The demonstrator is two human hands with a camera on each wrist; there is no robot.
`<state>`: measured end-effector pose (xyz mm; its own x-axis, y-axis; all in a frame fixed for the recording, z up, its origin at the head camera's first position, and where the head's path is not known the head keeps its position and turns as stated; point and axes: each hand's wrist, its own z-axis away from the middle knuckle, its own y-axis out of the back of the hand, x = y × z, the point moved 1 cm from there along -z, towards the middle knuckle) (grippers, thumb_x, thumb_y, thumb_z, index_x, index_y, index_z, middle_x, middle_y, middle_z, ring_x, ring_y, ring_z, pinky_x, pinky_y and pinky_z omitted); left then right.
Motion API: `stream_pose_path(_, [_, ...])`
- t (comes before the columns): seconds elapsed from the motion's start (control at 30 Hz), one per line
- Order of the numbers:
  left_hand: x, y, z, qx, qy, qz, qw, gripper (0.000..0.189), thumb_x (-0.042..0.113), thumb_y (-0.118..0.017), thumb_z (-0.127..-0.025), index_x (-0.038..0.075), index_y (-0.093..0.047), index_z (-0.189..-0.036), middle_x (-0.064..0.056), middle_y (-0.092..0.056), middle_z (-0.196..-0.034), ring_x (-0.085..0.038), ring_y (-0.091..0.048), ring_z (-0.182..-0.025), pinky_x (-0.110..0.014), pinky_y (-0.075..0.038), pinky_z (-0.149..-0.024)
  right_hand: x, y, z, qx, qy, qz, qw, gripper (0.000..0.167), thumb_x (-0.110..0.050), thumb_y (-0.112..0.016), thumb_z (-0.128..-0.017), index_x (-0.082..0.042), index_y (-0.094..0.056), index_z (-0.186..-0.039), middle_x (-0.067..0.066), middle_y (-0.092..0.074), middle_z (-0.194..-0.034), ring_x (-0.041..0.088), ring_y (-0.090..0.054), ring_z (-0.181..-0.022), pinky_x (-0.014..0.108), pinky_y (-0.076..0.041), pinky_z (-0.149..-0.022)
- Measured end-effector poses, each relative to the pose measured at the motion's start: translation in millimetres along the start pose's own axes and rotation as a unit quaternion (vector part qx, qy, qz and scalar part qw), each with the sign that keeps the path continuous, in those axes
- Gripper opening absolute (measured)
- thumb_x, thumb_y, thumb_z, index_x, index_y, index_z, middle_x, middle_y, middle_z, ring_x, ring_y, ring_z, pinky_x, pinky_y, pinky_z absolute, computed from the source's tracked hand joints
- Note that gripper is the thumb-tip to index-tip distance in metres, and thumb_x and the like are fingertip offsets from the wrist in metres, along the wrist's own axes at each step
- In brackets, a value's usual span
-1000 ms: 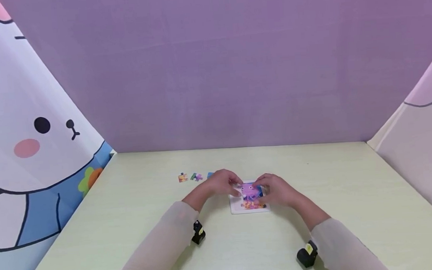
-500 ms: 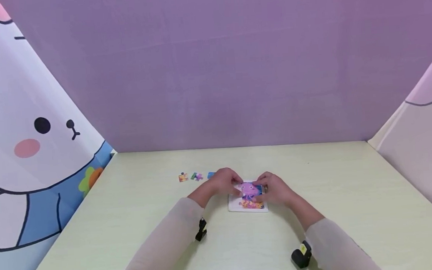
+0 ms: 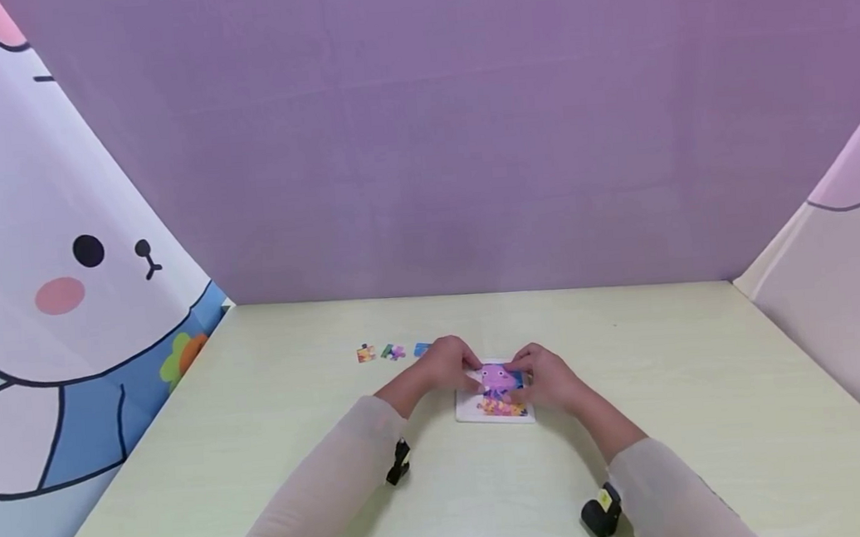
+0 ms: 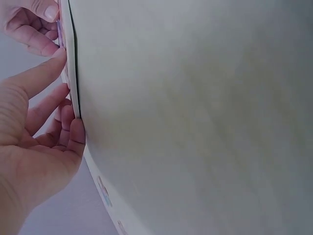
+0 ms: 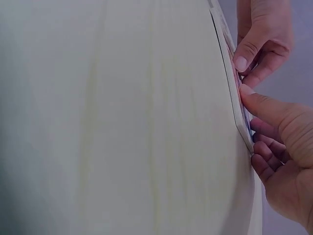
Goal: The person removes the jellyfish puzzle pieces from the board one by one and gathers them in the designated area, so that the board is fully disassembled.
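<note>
Little has moved since the frame a second ago: the board (image 3: 467,414) has slid slightly toward the worktop's (image 3: 490,485) left edge, and the right sleeve (image 3: 678,492) has come in the same way. It lies flat, about midway between the side edges and nearer the far one. The left hand (image 3: 447,363) touches its left side, the right hand (image 3: 547,378) its right, each with thumb and forefinger parted; whether either grip pinches a piece I cannot tell. A colourful picture (image 3: 499,378) covers most of the board, with a bare white strip along its left side. Toward the worktop's far left corner lie an orange piece (image 3: 364,354), a green piece (image 3: 393,352) and, partly behind the left hand, a blue piece (image 3: 421,350).

The step in hand looks like squaring up the pieces already laid. The next move probably calls for lifting one loose piece and fitting it along the bare strip.
</note>
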<state>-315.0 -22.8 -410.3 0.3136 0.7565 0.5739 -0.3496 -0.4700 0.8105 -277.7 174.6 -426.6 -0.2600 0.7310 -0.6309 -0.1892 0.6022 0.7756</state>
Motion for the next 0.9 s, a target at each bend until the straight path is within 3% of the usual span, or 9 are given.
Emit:
stream_pose_path(0.33, [-1.1, -1.2, -0.3, 0.003, 0.042, 0.043, 0.9982, 0.023, 0.022, -0.084, -0.078, 0.012, -0.074, -0.095, 0.003, -0.061, -0.088, -0.014, -0.055, -0.084, -0.029, -0.047, -0.079, -2.0, 0.4, 0.3, 0.004, -0.005, -0.009, 0.9999, 0.045, -0.015, -0.085, -0.076, 0.0, -0.07, -0.116, 0.009, -0.057, -0.117, 0.027, -0.054, -0.105, 0.047, -0.045, -0.095])
stream_pose_path(0.6, [3.6, -2.0, -3.3, 0.01, 0.003, 0.018, 0.9998, 0.021, 0.015, -0.085, -0.076, 0.012, -0.068, -0.088, 0.001, -0.059, -0.08, -0.013, -0.052, -0.076, -0.025, -0.045, -0.07, -2.2, 0.8, -0.1, 0.006, -0.01, -0.011, 0.9999, 0.044, -0.015, -0.085, -0.076, -0.001, -0.071, -0.115, 0.009, -0.057, -0.115, 0.025, -0.054, -0.102, 0.045, -0.046, -0.093])
stream_pose_path(0.9, [4.1, -4.7, -6.0, 0.008, 0.003, 0.034, 0.9994, 0.036, 0.009, -0.085, -0.075, 0.008, -0.07, -0.107, 0.003, -0.06, -0.086, -0.012, -0.055, -0.081, -0.025, -0.048, -0.075, -3.7, 0.7, -0.5, 0.005, -0.013, -0.004, 0.9999, 0.044, -0.015, -0.085, -0.076, -0.002, -0.071, -0.115, 0.008, -0.057, -0.114, 0.025, -0.054, -0.101, 0.045, -0.047, -0.093])
